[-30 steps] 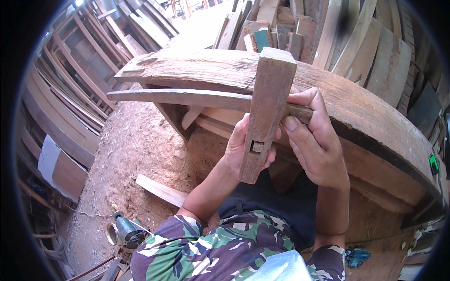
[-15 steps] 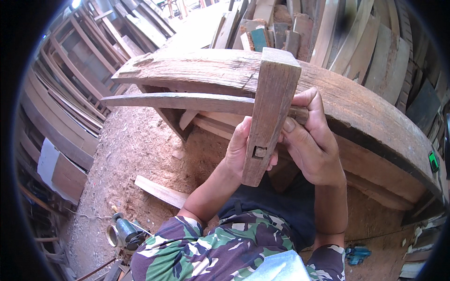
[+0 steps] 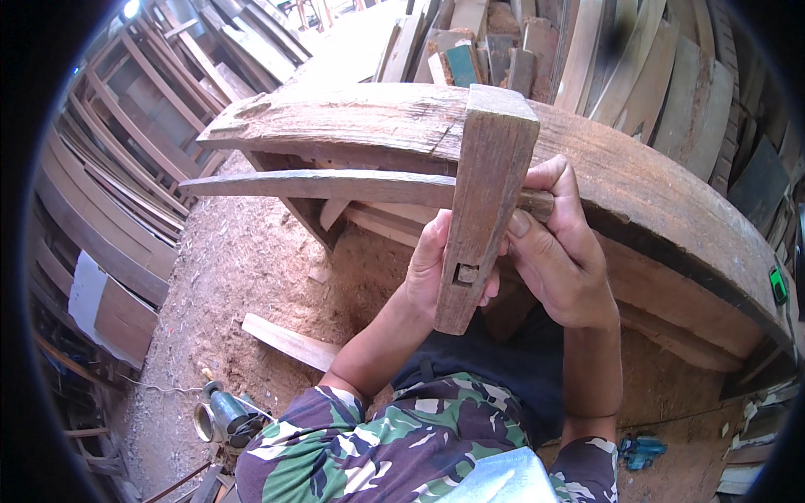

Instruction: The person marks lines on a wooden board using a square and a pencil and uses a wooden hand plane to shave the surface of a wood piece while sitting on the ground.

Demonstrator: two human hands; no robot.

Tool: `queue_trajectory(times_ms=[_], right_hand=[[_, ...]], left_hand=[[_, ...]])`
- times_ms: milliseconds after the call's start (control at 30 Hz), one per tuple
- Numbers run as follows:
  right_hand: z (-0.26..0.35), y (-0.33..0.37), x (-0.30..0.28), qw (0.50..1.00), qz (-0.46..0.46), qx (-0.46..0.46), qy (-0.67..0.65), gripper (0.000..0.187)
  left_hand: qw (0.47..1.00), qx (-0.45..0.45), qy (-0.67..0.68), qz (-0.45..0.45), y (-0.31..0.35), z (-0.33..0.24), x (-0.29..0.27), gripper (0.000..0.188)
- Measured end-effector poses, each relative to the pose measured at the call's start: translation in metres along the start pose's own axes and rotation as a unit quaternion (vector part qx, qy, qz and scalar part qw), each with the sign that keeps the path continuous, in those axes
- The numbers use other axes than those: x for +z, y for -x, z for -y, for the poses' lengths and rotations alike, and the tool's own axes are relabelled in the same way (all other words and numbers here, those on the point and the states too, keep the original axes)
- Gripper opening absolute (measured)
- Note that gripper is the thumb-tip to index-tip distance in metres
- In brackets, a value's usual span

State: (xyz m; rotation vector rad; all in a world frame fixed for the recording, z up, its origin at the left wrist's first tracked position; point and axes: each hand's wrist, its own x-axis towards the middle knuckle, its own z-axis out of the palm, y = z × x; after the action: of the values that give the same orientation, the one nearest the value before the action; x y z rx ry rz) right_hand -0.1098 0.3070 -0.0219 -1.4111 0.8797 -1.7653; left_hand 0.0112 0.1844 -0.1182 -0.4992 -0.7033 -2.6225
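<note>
The left hand (image 3: pixel 426 267) apparently grips the block (image 3: pixel 488 193); the right hand (image 3: pixel 566 264) pinches the stub (image 3: pixel 536 204). Barely shifted, the block stays steady.

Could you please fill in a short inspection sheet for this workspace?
Surface: wooden bench, rough top; small green object at its right end.
Things: wooden block; wooden bar crossing through or behind it.
Clutter: loose board and blue tool on the dusty floor at left; another tool at right.
Hands: left hand holds the block's lower part; right hand grips the bar's short end.
Cables: thin cord on the floor at left.
Surroundings: planks beyond the bench and at left.
</note>
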Motion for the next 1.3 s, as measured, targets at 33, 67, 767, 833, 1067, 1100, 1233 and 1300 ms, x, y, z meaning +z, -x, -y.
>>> queue_trajectory(times_ms=[33, 67, 767, 833, 1067, 1100, 1233, 1300], right_hand=[[0.001, 0.000, 0.002, 1.000, -0.013, 0.004, 0.009, 0.025], [0.002, 0.001, 0.005, 0.999, -0.025, 0.007, 0.018, 0.026], [-0.001, 0.000, 0.002, 0.999, -0.016, -0.031, -0.032, 0.032], [-0.001, -0.002, 0.001, 0.998, -0.036, -0.037, -0.030, 0.043], [0.002, -0.014, -0.001, 0.997, -0.059, 0.013, -0.053, 0.081], [0.003, -0.015, 0.000, 0.997, -0.055, 0.026, -0.050, 0.081], [0.001, -0.016, -0.011, 0.998, -0.038, 0.051, -0.010, 0.082], [-0.001, -0.016, -0.008, 0.999, -0.038, 0.028, -0.027, 0.084]], left_hand=[[1.000, 0.007, -0.002, -0.001, 0.000, 0.001, 0.000, 0.068], [1.000, 0.005, -0.005, -0.004, -0.001, 0.000, 0.000, 0.068], [0.998, 0.002, -0.056, 0.038, -0.003, 0.000, -0.014, 0.072], [0.998, 0.012, -0.056, -0.038, 0.000, 0.001, -0.002, 0.071], [0.999, -0.032, 0.033, -0.007, 0.000, -0.004, -0.005, 0.066], [0.999, -0.045, 0.022, -0.013, 0.003, -0.005, -0.011, 0.065], [0.993, -0.087, 0.081, 0.002, -0.004, -0.009, 0.000, 0.064], [0.995, -0.082, 0.061, 0.004, -0.004, -0.010, 0.004, 0.066]])
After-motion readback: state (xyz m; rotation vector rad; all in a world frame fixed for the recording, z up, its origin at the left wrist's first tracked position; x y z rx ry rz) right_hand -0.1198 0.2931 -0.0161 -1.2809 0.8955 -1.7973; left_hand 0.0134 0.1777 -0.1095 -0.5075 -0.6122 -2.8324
